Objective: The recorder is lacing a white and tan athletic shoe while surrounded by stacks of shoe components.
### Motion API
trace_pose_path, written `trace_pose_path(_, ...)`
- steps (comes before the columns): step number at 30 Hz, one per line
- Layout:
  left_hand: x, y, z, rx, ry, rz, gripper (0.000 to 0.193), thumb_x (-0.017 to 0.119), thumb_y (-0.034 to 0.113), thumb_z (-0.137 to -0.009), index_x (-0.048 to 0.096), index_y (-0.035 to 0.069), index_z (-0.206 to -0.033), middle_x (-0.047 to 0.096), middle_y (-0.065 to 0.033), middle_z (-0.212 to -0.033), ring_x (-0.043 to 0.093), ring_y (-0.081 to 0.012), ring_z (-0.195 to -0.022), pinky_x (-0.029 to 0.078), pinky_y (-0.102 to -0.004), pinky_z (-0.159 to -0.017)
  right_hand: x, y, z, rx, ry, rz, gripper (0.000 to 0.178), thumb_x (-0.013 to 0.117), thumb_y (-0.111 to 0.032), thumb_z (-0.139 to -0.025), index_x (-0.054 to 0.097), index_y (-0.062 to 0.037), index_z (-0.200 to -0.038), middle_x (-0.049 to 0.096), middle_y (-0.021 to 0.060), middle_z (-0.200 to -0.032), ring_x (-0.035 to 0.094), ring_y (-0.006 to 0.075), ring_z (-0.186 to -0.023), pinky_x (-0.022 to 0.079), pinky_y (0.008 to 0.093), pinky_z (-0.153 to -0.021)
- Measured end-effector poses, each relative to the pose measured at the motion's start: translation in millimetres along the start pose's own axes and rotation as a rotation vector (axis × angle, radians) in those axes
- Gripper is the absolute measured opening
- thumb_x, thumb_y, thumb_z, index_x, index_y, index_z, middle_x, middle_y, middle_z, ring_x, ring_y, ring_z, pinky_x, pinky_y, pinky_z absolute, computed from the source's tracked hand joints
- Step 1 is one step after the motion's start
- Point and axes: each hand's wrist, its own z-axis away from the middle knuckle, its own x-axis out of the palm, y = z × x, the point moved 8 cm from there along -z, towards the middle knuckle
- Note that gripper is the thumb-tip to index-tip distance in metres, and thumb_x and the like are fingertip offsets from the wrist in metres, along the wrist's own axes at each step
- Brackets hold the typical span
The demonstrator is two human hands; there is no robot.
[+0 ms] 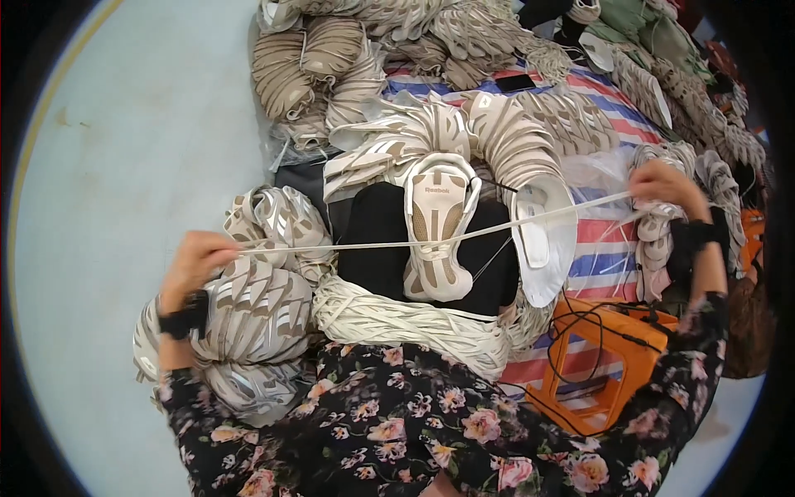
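White lace [364, 246], in the head view, runs taut between the left hand [201, 258], pinched on it, and the right hand [667, 187], also pinched on it and reaching farther out. It crosses over the shoe [437, 211], whose long axis points away from the wearer, nearly square to it; contact I cannot tell. The shoe lies between both hands, on black cloth [373, 261].
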Motion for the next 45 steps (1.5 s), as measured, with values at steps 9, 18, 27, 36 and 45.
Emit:
trace_pose_path(9,-205.9,-99.0,187.1,-0.530,0.342,-0.383,0.014,0.058,0.006,-0.074,0.057,-0.007,-0.070,0.052,-0.0063,-0.056,0.048,-0.0123,-0.053,0.037,-0.0260,-0.051,-126.5,113.9,177.5,0.218,0.640,-0.028,0.017,0.057,-0.014,-0.069,0.054,0.0008,-0.062,0.048,0.0058,-0.052,0.049,0.0167,-0.052,0.039,0.0298,-0.050)
trace_pose_path(18,-344.9,-132.3,363.7,-0.466,0.916,-0.912,0.027,0.051,0.017,-0.088,0.061,-0.001,-0.105,0.064,-0.0099,-0.095,0.055,-0.0171,-0.074,0.044,-0.0279,-0.071,-145.6,110.2,250.0,-0.417,1.326,-0.825,0.018,0.054,-0.011,-0.068,0.054,0.0064,-0.071,0.052,0.0151,-0.069,0.052,0.0245,-0.069,0.042,0.0365,-0.066)
trace_pose_path(27,-258.7,-139.1,276.0,-0.058,1.742,0.737,0.033,0.040,0.008,-0.090,0.049,-0.011,-0.114,0.048,-0.0205,-0.120,0.052,-0.0310,-0.107,0.043,-0.0385,-0.096,-36.2,6.1,255.5,-1.452,1.509,-1.504,0.036,0.051,-0.005,-0.064,0.051,0.0150,-0.094,0.054,0.0217,-0.091,0.050,0.0343,-0.092,0.038,0.0474,-0.091)
trace_pose_path(36,-58.7,-85.6,16.2,0.037,0.763,1.034,0.046,0.055,0.015,-0.088,0.038,0.002,-0.129,0.059,-0.0087,-0.102,0.057,-0.0144,-0.090,0.047,-0.0303,-0.077,168.1,-111.5,-28.5,-0.029,0.810,-0.810,0.021,0.049,-0.006,-0.086,0.054,-0.0024,-0.106,0.063,0.0056,-0.073,0.051,0.0071,-0.050,0.043,0.0209,-0.045)
trace_pose_path(45,200.1,57.3,-127.4,-0.201,-0.051,1.220,0.021,0.056,0.013,-0.087,0.056,-0.005,-0.097,0.062,-0.0125,-0.085,0.061,-0.0145,-0.064,0.042,-0.0194,-0.045,249.7,-99.7,-108.8,0.068,0.544,-0.824,0.013,0.056,-0.010,-0.081,0.061,0.0011,-0.085,0.064,0.0056,-0.069,0.053,0.0080,-0.049,0.042,0.0220,-0.044)
